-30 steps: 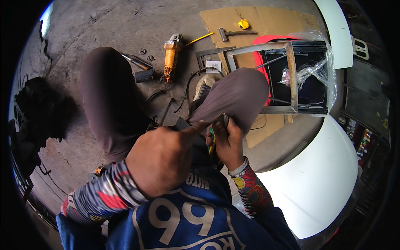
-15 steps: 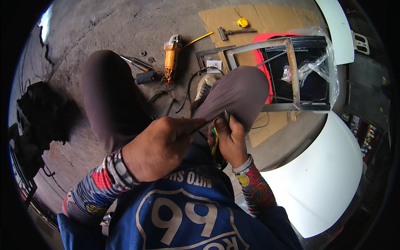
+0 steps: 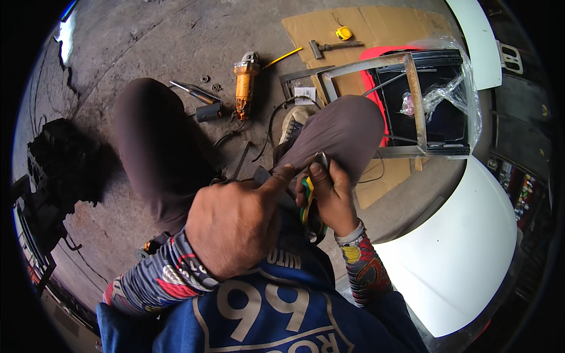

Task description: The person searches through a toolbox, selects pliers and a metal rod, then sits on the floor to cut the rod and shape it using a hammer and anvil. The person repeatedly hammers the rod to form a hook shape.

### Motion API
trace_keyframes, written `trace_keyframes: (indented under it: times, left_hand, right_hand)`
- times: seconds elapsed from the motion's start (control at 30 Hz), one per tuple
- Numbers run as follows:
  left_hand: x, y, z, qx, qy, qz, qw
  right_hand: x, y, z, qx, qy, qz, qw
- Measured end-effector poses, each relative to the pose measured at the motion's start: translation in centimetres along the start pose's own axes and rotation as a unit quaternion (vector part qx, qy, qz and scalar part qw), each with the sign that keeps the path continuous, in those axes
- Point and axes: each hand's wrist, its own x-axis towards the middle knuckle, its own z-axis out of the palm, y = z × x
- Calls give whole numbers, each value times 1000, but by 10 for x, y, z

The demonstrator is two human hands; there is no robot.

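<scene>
Between my knees, my right hand (image 3: 334, 197) is closed round a pliers-like tool with green-and-yellow handles (image 3: 305, 201). Its shiny metal tip (image 3: 321, 159) pokes up past my thumb. My left hand (image 3: 235, 220) is bent close beside it, palm down. The left index finger reaches to the right, and its tip is near the tool. A small grey flat piece (image 3: 262, 175) shows at the left knuckles. What the left fingers pinch is hidden under the hand.
An orange angle grinder (image 3: 245, 85) lies on the concrete floor, beside a screwdriver-like tool (image 3: 194, 91). Right of it are a rusty metal frame (image 3: 416, 106), a hammer (image 3: 335, 46) and a yellow tape measure (image 3: 343, 33) on cardboard. A white curved panel (image 3: 453, 253) stands at the right.
My left hand has turned and shifted slightly right and down, its knuckles now more on top. The green-and-yellow handles show more in my right hand, which has barely moved.
</scene>
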Motion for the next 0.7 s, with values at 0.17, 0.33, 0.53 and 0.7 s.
trace_keyframes:
  times: [0.17,0.33,0.53,0.7]
  left_hand:
    - [-6,1,10,-100,12,-17,995]
    - [-13,-3,8,-142,17,7,990]
    - [-20,-10,1,-221,74,-15,972]
    - [-24,-23,-1,-298,102,-33,948]
  right_hand:
    - [-9,-17,-5,63,-20,31,997]
    - [-4,-30,0,85,-46,-3,995]
    - [2,-43,9,134,-90,-17,987]
    - [2,-54,15,165,-150,-10,975]
